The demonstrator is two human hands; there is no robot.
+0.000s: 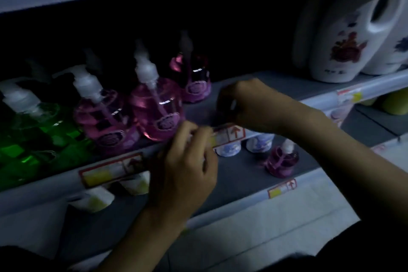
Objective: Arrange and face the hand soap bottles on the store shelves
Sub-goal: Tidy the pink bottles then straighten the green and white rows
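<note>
Pink bottles point(156, 108) stand in a row on the shelf point(287, 86). The right grip point(249, 106) curls further in. The left grip point(187, 161) curls beside the front bottle. I cannot tell what they hold. A bump could tip that bottle off.

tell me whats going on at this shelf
A person is working at a dim store shelf with both hands. The right hand is on the bare stretch of shelf and seems to hold something dark, too blurred to name. The left hand is at the front edge by a price tag, fingers curled. Pink bottles stand just left of the hands, with green bottles further left and white jugs to the right.
</note>
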